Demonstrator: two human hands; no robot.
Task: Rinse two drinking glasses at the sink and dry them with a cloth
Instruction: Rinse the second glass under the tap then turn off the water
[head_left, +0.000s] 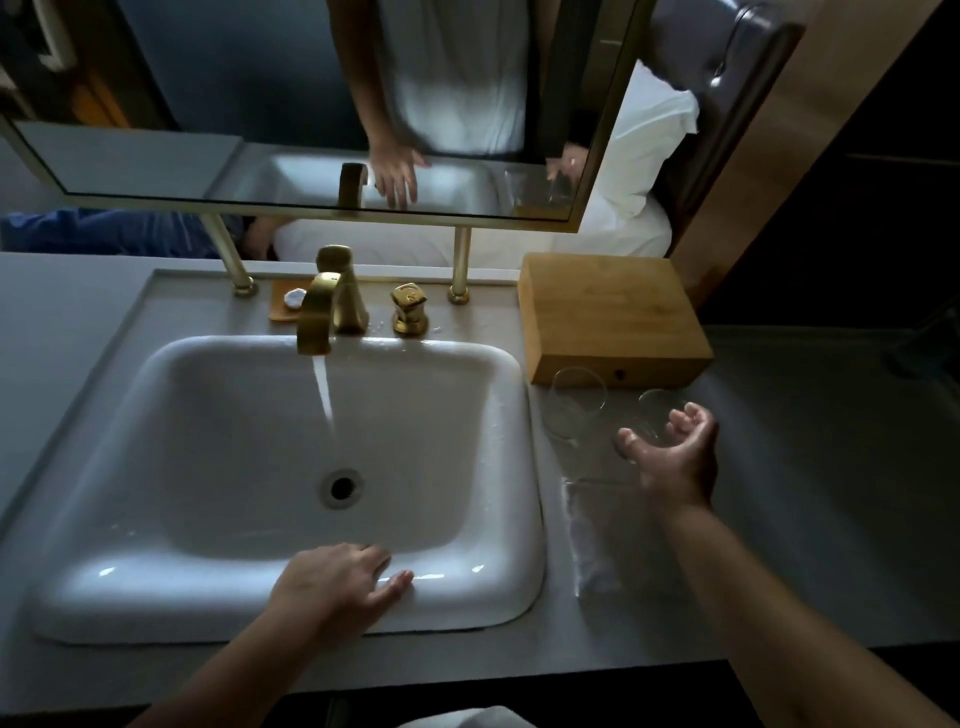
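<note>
While water runs into the sink (467, 597), our right hand (675, 457) curls open toward the nearer glass (655, 415), left hand (337, 577) empty; rinsing and drying remain.

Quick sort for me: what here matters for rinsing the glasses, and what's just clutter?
For the job: two glasses, running faucet, sink, right hand reaching, left hand on the rim.

Lying about: wooden box, soap dish, mirror.
</note>
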